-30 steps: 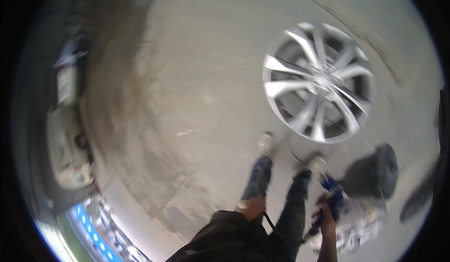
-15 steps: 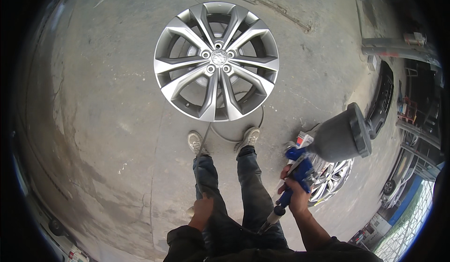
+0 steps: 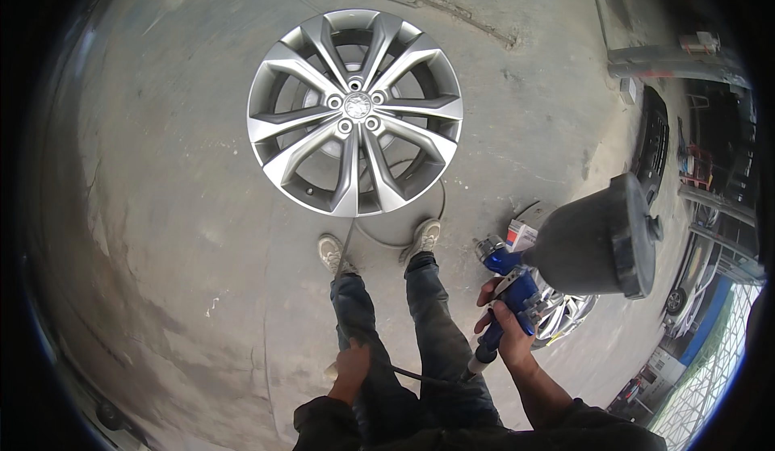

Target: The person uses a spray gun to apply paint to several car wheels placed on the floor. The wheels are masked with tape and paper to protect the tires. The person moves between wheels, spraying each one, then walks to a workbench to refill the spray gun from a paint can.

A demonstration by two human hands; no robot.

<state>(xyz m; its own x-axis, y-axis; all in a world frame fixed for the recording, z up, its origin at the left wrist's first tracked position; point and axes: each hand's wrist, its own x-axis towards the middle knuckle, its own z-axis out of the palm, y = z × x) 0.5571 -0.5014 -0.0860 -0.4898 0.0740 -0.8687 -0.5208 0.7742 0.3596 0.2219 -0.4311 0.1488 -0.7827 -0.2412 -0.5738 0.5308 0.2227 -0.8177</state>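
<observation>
My right hand (image 3: 510,330) is wrapped round the grip of a blue spray gun (image 3: 517,294). A big dark grey paint cup (image 3: 593,233) sits on the gun, tilted to the right. From the grip's lower end a thin air hose (image 3: 416,376) runs across my thighs to my left hand (image 3: 352,362), which is closed around it. A small pale thing (image 3: 332,371) shows beside that hand, too hidden to name. Beyond my shoes a silver alloy wheel (image 3: 355,112) with paired spokes faces up, apart from both hands.
The hose loops on the concrete floor (image 3: 186,209) under the wheel. Right of my legs, partly behind the gun, are a second wheel (image 3: 565,319) and a small white, red and blue box (image 3: 521,235). A black car grille (image 3: 652,144) lies farther right, near metal beams (image 3: 678,65).
The view has shifted, so the silver wheel sits farther left. The spray gun has risen a little and its cup has moved right. More hose shows between my hands.
</observation>
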